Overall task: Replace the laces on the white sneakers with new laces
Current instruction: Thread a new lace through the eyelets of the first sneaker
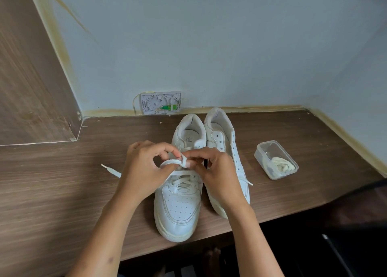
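Both hands' fingers (189, 154) pinch a lace (171, 162), seemingly knotting it, over the left sneaker (178, 205).

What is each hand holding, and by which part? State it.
Both hands, left hand and right hand, pinch the flat white shoelace of the left white leather sneaker at its looped part above the tongue.

Two white sneakers stand side by side on the table, toes toward the near edge. The left sneaker (178, 195) sits upright and carries a white lace (181, 180) crossed through its lower eyelets; a loop of this lace is raised above the tongue, and one aglet end (111, 170) lies flat on the table to the left. The right sneaker (227, 151) leans on its side, its eyelets empty. A clear container (276, 160) to the right holds a bundled cream lace (281, 165).
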The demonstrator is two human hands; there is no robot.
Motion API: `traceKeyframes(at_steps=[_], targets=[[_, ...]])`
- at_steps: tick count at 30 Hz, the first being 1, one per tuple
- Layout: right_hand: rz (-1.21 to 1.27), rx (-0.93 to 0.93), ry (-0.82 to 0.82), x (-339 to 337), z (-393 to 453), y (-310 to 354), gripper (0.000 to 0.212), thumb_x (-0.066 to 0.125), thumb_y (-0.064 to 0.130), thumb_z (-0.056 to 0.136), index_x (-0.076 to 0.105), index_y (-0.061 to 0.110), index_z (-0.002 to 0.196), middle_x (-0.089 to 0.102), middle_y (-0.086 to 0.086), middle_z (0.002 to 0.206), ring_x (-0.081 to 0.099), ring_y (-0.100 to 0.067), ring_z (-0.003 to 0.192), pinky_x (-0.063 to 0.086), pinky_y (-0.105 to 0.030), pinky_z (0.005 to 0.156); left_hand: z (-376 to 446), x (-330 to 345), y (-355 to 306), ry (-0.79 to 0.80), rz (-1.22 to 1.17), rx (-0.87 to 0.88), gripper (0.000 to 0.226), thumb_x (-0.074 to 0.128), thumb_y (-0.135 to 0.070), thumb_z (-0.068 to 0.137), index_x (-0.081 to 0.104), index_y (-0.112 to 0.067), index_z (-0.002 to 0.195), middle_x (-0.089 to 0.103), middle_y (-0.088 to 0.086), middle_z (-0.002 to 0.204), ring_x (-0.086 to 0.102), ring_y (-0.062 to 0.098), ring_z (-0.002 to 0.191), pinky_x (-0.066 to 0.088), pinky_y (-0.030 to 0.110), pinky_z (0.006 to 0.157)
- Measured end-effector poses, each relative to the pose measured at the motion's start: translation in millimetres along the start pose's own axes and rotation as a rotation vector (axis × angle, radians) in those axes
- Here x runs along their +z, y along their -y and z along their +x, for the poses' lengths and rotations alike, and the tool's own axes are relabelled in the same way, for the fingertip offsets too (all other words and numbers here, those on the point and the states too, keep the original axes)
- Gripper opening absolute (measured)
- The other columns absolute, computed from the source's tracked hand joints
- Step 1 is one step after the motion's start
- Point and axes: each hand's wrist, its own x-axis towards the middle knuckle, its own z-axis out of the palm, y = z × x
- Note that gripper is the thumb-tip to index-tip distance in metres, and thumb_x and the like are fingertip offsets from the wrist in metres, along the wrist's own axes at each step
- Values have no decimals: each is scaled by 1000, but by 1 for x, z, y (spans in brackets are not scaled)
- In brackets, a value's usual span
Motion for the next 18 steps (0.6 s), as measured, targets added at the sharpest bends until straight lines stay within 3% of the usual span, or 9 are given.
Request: traceKeyframes(at_steps=[5,7,11,15,18], targets=[[-162,-149,-109,-1,0,-2,10,71,9,88,73,17,94,66,10,90,58,-9,83,42,-12,73,0,-5,-2,42,-100,-1,19,67,-53,73,75,-38,81,65,-9,72,60,11,81,40,18,84],[-178,-205,-151,-5,0,1,8,65,7,92,66,14,96,64,8,95,58,-9,82,40,-10,69,-1,-6,-2,73,-159,-10,23,66,-53,75,77,-34,82,64,-5,73,59,12,83,38,11,79],[-91,-180,-160,-9,-4,8,2,60,9,96,59,9,95,64,9,87,59,-6,80,42,-11,67,0,-8,-1,78,-294,-63,27,66,-53,77,78,-29,83,69,-9,77,59,11,86,40,15,80],[-111,-174,-228,-11,-4,10,19,67,-2,85,57,14,86,61,8,81,55,-6,76,39,-9,70,2,-10,0,46,-328,-85,16,67,-47,82,76,-35,89,72,-5,79,62,14,88,46,24,82],[-283,-192,-256,-16,-3,4,32,71,-1,77,63,25,94,60,12,85,54,-8,80,38,-7,74,1,-13,-3,15,-387,-72,16,66,-46,81,77,-36,88,74,-8,84,63,19,88,48,32,81]])
